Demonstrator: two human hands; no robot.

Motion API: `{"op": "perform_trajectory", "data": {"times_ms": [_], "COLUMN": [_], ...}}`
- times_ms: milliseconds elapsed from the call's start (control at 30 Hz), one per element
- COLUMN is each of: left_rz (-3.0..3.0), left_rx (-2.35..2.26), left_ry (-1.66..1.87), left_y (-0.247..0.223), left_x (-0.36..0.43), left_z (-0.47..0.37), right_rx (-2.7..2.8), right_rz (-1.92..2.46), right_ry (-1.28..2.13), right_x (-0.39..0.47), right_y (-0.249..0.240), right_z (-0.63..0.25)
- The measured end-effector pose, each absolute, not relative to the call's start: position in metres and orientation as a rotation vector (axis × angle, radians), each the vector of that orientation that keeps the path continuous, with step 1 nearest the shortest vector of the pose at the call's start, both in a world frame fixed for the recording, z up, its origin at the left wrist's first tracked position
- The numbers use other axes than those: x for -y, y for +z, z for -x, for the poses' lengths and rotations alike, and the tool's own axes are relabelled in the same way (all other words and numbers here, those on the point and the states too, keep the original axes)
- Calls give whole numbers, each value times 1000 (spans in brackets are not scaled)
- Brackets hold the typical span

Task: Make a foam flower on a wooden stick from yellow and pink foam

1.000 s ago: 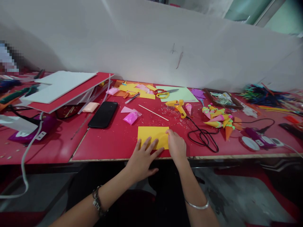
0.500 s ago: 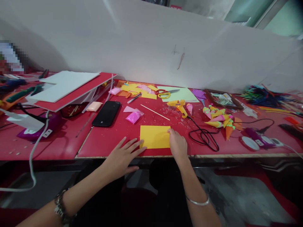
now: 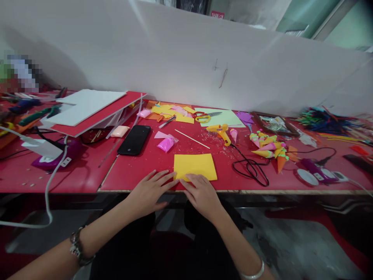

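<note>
A yellow sheet of paper (image 3: 194, 165) lies flat near the front edge of the red table. My left hand (image 3: 151, 190) rests at its lower left corner, fingers spread and fingertips touching the paper. Along the bottom edge of the sheet, my right hand (image 3: 201, 192) lies with its fingers stretched out on the paper, tips close to the left hand's. Neither hand grips anything. Just beyond the sheet are a thin wooden stick (image 3: 192, 139) and a pink packet of clay (image 3: 167, 143).
A black phone (image 3: 134, 140) lies left of the paper. A yellow glue gun (image 3: 219, 131) with a looped black cord, scissors (image 3: 204, 116) and small colourful paper cones (image 3: 269, 146) lie behind and right. White and red boards (image 3: 87, 107) are stacked at left, near a purple power socket (image 3: 60, 157).
My right hand has left the sheet's right edge and moved left along its bottom edge, its fingers now stretched out. The paper has turned slightly. My left hand stays at the corner.
</note>
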State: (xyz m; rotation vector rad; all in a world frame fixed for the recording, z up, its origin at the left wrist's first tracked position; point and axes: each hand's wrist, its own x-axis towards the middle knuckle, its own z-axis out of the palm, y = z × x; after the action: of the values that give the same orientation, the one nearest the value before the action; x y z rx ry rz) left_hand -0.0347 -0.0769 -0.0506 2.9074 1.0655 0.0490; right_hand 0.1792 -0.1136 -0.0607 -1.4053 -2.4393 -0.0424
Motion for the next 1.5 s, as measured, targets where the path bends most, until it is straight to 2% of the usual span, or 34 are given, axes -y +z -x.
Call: {"op": "perform_trajectory", "data": {"times_ms": [200, 467, 900, 1100, 1200, 1300, 1400, 1500], "left_rz": [-2914, -2917, -2985, -3104, -3125, -3101, -2967, -2674], "left_rx": [-994, -962, -929, -955, -1169, -1176, -1100, -1011], "left_ry": [-18, -119, -116, 30, 207, 278, 289, 306], "left_y": [-44, -35, -31, -22, -4, 12, 18, 18], "left_x": [72, 67, 71, 64, 53, 45, 45, 50], "left_z": [41, 46, 39, 36, 44, 52, 53, 43], "right_rx": [2360, 2288, 2150, 2313, 2292, 2241, 2032, 1565], "right_rz": [1533, 1719, 1898, 1600, 1610, 1581, 1543, 1530], "right_ry": [56, -12, -109, 127, 128, 166, 343, 551], "right_x": [120, 129, 129, 121, 125, 132, 133, 125], "right_y": [-54, -53, -40, -48, -58, -61, -51, -35], "right_z": [-207, -252, -272, -226, -211, -212, -219, -224]}}
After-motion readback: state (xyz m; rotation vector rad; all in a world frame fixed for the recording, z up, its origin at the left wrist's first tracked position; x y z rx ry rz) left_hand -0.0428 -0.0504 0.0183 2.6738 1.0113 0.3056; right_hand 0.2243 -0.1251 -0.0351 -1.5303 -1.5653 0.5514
